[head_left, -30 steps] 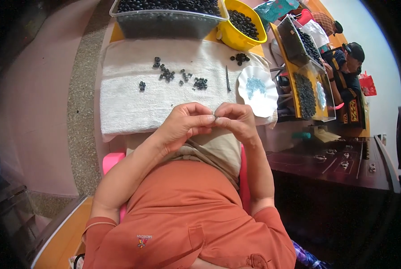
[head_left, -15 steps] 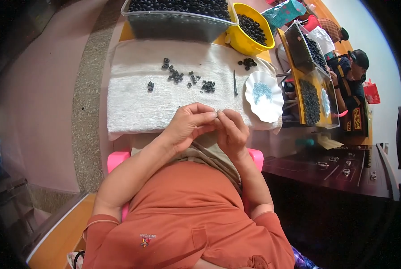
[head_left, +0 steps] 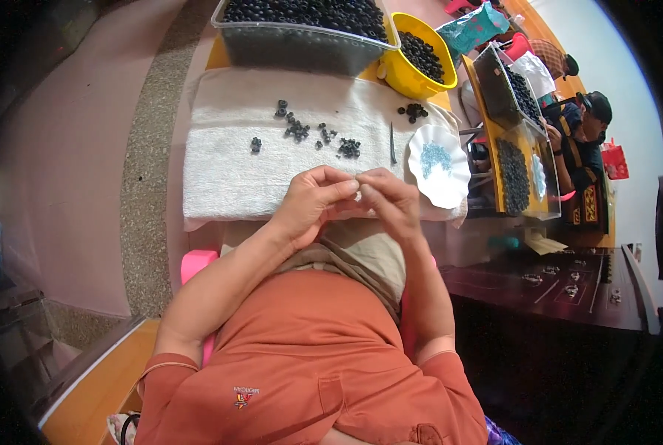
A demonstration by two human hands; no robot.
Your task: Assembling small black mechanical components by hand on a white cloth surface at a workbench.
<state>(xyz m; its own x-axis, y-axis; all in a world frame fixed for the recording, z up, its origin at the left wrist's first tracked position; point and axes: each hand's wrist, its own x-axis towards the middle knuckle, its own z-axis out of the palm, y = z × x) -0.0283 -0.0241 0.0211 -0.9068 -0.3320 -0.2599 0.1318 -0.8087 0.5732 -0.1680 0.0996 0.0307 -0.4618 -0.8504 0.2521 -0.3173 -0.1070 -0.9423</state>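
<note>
My left hand (head_left: 318,200) and my right hand (head_left: 392,199) meet fingertip to fingertip above the near edge of a white towel (head_left: 235,182). Both are closed in a pinch; whatever they hold is too small to make out. Beyond them on the towel lie small clusters of black ring-shaped pieces (head_left: 297,131), with another cluster (head_left: 350,148) just past my fingers. Dark tweezers (head_left: 393,144) rest to the right. Beside them a white scalloped dish (head_left: 442,191) holds tiny light-blue beads (head_left: 435,159). A few loose black pieces (head_left: 413,112) sit at the towel's far right.
A clear plastic bin (head_left: 302,48) full of black pieces stands at the far edge, next to a yellow bowl (head_left: 394,78) of them. On the right, a person (head_left: 579,137) sits at another table with a bin (head_left: 494,81). A dark glossy tabletop (head_left: 494,282) lies at lower right.
My right hand has turned, its fingers now bent over more beside the left fingertips. The left hand stays nearly in place. The whole view has shifted slightly.
</note>
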